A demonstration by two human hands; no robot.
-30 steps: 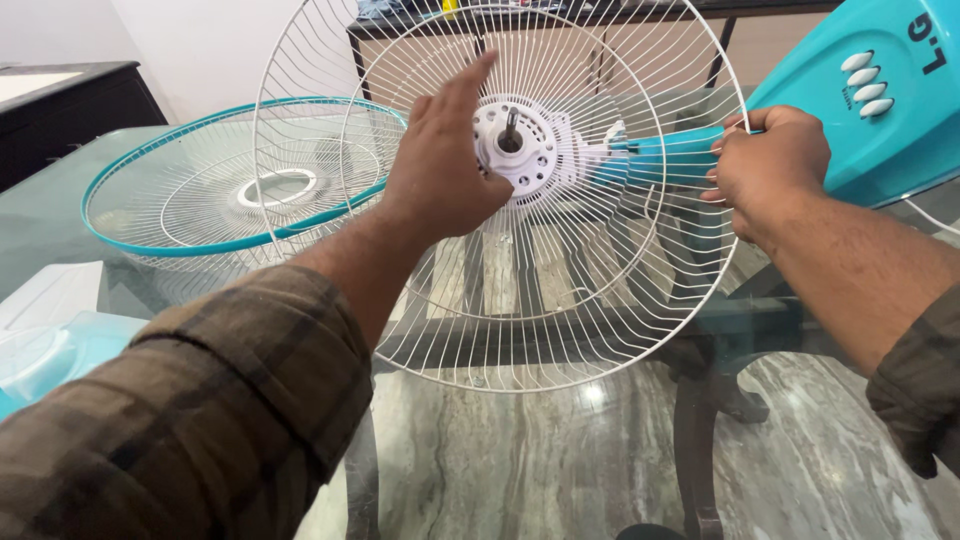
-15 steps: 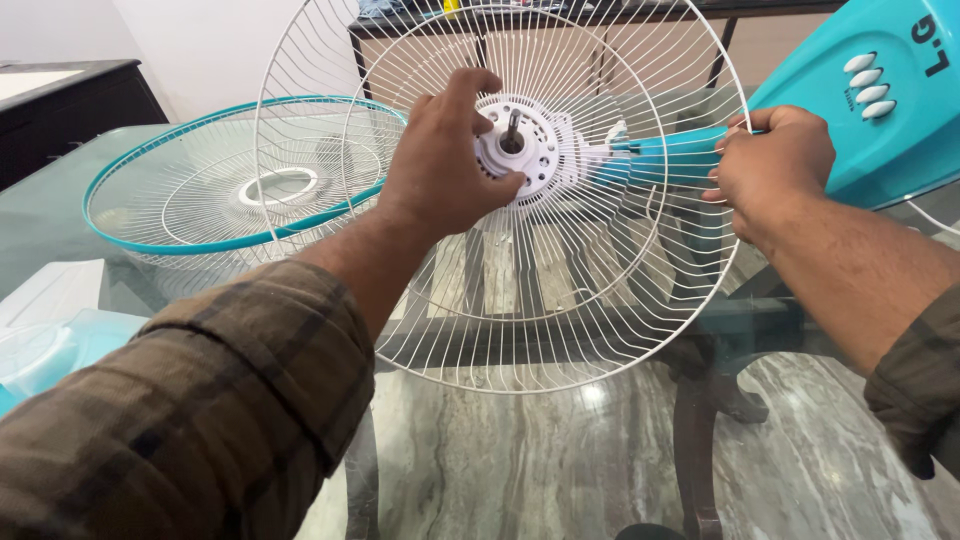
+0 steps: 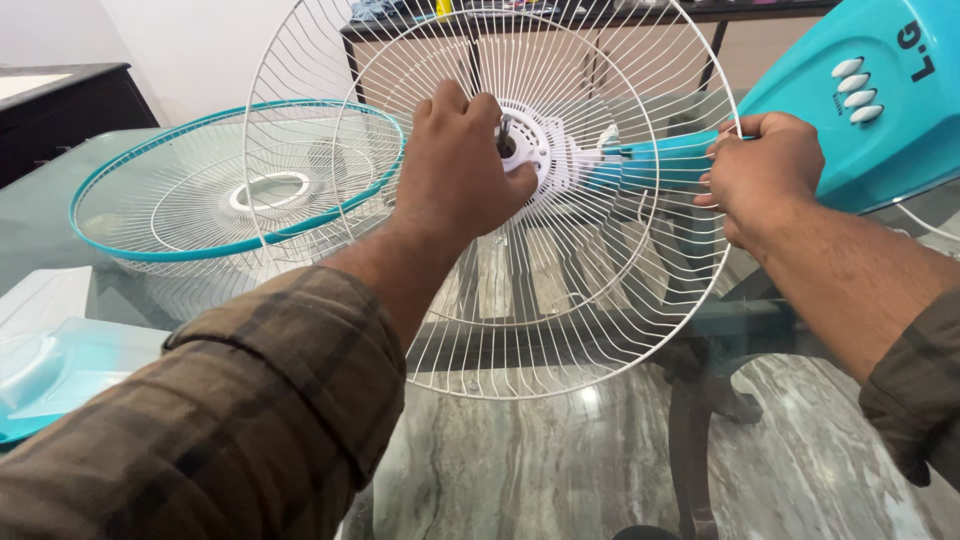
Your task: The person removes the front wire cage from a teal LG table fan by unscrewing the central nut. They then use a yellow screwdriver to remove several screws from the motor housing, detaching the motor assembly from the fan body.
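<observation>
A white wire rear fan guard [image 3: 560, 330] stands upright in front of me, fixed to a white motor hub [image 3: 540, 150] with a bare metal shaft. My left hand [image 3: 462, 170] is closed over the hub's left side, fingers curled around it. My right hand [image 3: 765, 170] grips the guard's right rim beside the teal fan neck [image 3: 660, 160]. The teal fan base [image 3: 880, 90] with white buttons sticks up at the upper right.
A second wire guard with a teal rim [image 3: 220, 195] lies flat on the glass table [image 3: 60, 220] at the left. Translucent teal fan blades [image 3: 60, 370] lie at the lower left. A dark cabinet [image 3: 60, 105] stands far left. Marble floor [image 3: 560, 470] shows through the glass.
My left hand went from flat and open against the guard to curled shut around the motor hub. The guard and view shifted slightly. My right hand kept its hold.
</observation>
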